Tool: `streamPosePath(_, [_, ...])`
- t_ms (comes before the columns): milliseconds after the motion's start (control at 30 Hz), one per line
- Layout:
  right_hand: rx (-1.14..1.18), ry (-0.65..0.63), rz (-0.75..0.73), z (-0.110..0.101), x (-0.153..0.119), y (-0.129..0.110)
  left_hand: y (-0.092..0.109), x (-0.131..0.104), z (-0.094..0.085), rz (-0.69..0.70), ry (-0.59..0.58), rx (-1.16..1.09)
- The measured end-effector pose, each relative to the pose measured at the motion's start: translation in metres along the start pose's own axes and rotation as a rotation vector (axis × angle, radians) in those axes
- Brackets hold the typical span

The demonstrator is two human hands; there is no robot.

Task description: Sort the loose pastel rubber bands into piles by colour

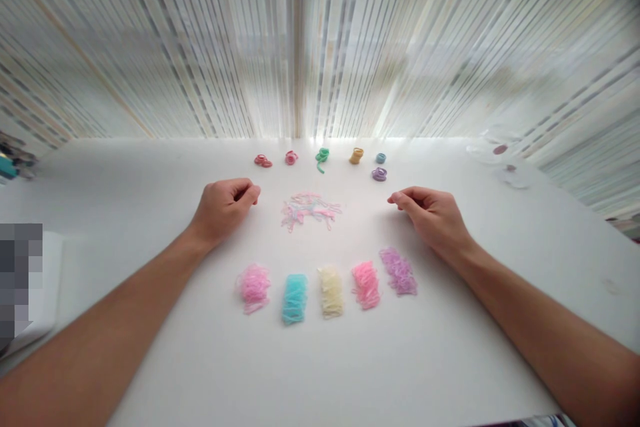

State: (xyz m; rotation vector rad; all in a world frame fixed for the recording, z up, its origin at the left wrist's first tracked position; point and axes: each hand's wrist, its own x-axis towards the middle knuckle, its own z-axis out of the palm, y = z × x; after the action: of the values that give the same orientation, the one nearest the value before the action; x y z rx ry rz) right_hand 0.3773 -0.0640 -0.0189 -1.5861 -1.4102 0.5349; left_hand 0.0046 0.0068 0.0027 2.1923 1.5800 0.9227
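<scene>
My left hand (225, 210) rests on the white table (310, 373), closed in a loose fist with nothing showing in it. Opposite it, my right hand (430, 213) is also closed, thumb and forefinger tip together, and no object shows there. Between them lies a loose tangle of thin pink, white and pale blue strands (310, 211), touched by neither hand. Nearer me are bundles of similar fine strands: light pink (255, 288), turquoise (295, 298), cream (331, 292), bright pink (367, 285) and lilac (399, 271).
Along the back sit small coils: red (263, 161), pink-red (291, 158), green (323, 157), yellow (356, 156), blue (381, 158) and purple (379, 174). Clear round pieces (510, 175) lie at back right. A striped curtain (300, 40) hangs behind. A white object (47, 280) stands at left.
</scene>
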Motion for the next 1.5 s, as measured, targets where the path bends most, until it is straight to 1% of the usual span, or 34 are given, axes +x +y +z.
streamPosePath(567, [-0.001, -0.025, 0.003, 0.0017, 0.0013, 0.0014, -0.005, 0.0018, -0.0009, -0.023, -0.001, 0.004])
streamPosePath(967, [-0.017, -0.011, -0.008, -0.0001, 0.001, -0.0026, -0.0011, 0.0015, 0.0003, -0.031, 0.006, 0.004])
streamPosePath(1167, [-0.051, -0.015, -0.009, 0.0, 0.0002, 0.0, -0.001, 0.001, 0.0004, -0.029, 0.003, 0.006])
streamPosePath(1500, [-0.045, -0.03, 0.02, 0.0008, -0.0005, -0.0016, -0.0021, 0.0, 0.0, -0.019, -0.002, -0.001])
